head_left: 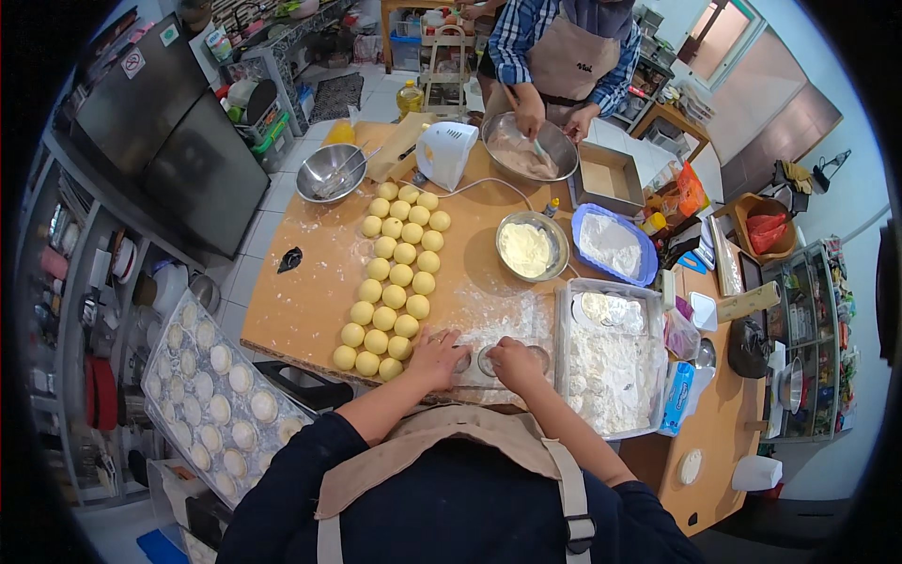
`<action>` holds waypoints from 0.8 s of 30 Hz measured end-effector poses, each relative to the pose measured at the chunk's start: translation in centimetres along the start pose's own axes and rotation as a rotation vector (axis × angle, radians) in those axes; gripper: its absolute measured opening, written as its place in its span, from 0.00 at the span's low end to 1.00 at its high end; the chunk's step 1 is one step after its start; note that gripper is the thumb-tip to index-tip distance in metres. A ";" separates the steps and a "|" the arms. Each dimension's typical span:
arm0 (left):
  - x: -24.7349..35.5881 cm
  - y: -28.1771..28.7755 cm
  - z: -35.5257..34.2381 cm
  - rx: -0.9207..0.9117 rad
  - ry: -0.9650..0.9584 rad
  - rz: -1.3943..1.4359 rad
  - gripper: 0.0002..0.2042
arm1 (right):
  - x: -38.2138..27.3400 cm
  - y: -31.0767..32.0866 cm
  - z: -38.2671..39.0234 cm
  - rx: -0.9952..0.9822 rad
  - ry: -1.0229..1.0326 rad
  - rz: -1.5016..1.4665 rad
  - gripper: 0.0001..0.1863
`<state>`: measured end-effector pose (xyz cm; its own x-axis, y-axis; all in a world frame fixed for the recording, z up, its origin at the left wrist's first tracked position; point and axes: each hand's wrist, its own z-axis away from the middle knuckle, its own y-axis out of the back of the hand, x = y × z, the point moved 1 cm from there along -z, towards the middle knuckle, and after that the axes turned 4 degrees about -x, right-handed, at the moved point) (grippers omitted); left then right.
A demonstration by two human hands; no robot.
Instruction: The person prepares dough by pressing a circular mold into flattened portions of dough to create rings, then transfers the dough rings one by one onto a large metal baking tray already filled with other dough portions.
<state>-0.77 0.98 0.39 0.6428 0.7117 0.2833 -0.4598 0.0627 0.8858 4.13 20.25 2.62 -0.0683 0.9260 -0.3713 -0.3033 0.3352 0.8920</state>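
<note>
Both hands are low over a floured patch at the table's near edge. My left hand lies there, fingers stretched toward a small round edge beside its fingertips. My right hand is closed, its fingers bunched at the rim of a round, ring-like piece; another round rim shows just right of it. Whether these are cutters or dough rounds is hard to tell. Rows of yellow dough balls stand left of my hands. Close on the right is a clear tub of white flour with pale rounds in it.
Beyond my hands stand a bowl of pale yellow filling, a blue basin of flour and a hand mixer. Across the table a co-worker stirs a steel bowl. A tray of flattened rounds is at lower left.
</note>
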 end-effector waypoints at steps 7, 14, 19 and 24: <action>0.3 0.7 0.4 -0.015 -0.004 0.042 0.41 | 0.0 -1.2 -0.3 0.009 0.015 0.010 0.10; 0.1 0.1 0.3 0.023 -0.013 0.017 0.43 | 0.0 -1.1 -0.4 0.007 0.024 -0.019 0.09; 0.3 0.6 0.0 0.001 -0.033 0.007 0.44 | 1.0 0.4 -0.3 0.036 0.000 -0.121 0.10; -0.2 0.0 0.1 0.034 -0.011 -0.043 0.45 | 0.3 3.9 -0.2 0.129 0.004 -0.205 0.12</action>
<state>-0.85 0.82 0.38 0.6681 0.7013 0.2488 -0.4109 0.0689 0.9091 2.70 21.82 5.94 -0.0220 0.8356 -0.5489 -0.1874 0.5359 0.8232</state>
